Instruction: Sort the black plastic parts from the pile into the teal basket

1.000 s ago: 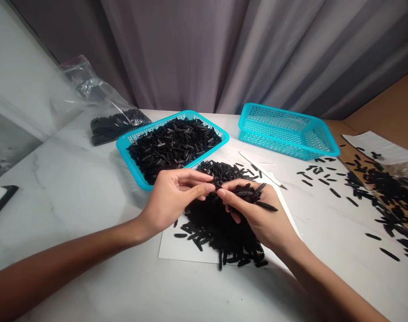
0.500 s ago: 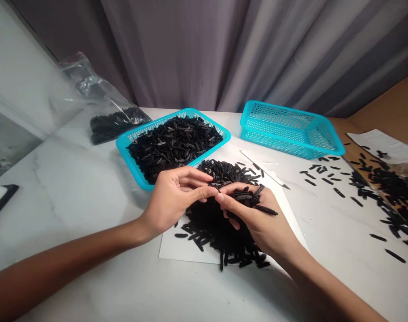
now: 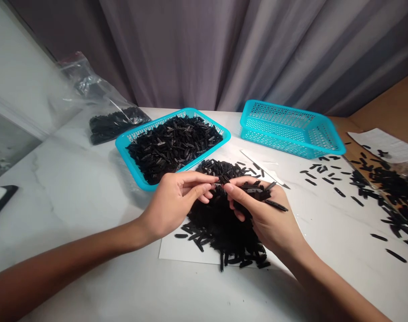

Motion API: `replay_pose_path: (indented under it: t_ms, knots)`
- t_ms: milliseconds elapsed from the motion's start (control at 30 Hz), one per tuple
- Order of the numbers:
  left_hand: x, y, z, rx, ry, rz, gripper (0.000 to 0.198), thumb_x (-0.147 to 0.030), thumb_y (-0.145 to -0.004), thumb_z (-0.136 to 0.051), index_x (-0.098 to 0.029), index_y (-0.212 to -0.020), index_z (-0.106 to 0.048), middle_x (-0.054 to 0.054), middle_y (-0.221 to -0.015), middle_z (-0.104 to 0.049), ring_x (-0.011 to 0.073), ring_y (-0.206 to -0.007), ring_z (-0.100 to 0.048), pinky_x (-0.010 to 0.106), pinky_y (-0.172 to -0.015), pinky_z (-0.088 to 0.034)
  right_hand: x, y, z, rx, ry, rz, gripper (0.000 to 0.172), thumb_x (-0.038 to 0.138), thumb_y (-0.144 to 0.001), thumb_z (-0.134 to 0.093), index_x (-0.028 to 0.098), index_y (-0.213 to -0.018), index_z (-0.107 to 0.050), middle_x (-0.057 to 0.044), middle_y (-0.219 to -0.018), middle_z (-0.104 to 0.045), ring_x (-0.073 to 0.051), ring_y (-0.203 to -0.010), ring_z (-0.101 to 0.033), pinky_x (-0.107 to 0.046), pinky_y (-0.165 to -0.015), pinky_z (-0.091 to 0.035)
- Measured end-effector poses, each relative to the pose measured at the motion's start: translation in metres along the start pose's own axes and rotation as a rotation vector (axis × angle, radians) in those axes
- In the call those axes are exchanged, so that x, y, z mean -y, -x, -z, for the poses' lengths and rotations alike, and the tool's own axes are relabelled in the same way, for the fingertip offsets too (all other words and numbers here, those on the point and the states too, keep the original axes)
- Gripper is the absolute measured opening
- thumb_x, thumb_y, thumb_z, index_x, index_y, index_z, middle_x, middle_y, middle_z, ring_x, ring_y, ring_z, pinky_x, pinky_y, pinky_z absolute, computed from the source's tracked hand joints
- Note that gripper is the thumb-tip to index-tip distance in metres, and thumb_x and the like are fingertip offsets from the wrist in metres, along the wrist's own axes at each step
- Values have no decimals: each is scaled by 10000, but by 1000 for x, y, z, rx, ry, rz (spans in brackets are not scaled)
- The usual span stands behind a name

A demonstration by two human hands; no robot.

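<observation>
Currently the left hand (image 3: 175,201) pinches a small black plastic strip (image 3: 218,184) between thumb and forefinger, its long axis running sideways toward the right hand (image 3: 262,219). That hand's fingers (image 3: 235,190) sit just beside the strip, closed around several more strips (image 3: 254,192). Both hands hover over a heaped pile of strips (image 3: 217,228) on a white sheet (image 3: 177,250) near the middle of the worktop (image 3: 90,223), with a turquoise basket (image 3: 130,163) of strips just beyond the left hand.

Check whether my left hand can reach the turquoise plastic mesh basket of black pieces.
Probably yes: the left hand sits beside the turquoise basket's front rim, nothing between them, though its fingers pinch a small black piece.
</observation>
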State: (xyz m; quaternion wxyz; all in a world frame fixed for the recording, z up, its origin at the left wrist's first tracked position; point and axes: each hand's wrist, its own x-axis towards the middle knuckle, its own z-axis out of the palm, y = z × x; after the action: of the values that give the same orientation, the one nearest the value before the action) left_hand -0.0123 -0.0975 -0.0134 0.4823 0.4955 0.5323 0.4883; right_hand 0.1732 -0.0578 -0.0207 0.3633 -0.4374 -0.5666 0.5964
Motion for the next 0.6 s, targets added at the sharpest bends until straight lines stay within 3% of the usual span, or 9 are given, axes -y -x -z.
replay_pose_path:
  t_ms: [167, 433, 600]
  knots:
    - [-1, -1, 3, 65, -13, 63, 383, -143, -921, -611, -184, -1302, -616, 22, -1041, -768, 108, -916, -730, 193, -899, -580, 3, -1, 0, 13, 78, 27, 168, 349, -812, -772, 188, -815, -724, 24, -598, -614, -84, -457, -511, -199, -433, -384]
    - [-6, -2, 7, 6, -4, 84, 514, -161, -759, -796, -225, -1235, -613, -14, -822, -787, 135, -759, -746, 190, -753, -604, 10, 0, -1, 75, 221, 99, 132, 304, -832, -746, 173, -821, -737, 29, -608, -614, -65, -461, -498, -180, -436, -380]
    - [-11, -5, 9, -30, 21, 44, 540, -152, -699, -842, -194, -1190, -619, -5, -766, -783, 141, -699, -731, 192, -689, -601, 11, -1, 2, 152, 181, 35, 121, 292, -817, -763, 175, -815, -731, 38, -579, -595, -65, -444, -485, -185, -425, -352]
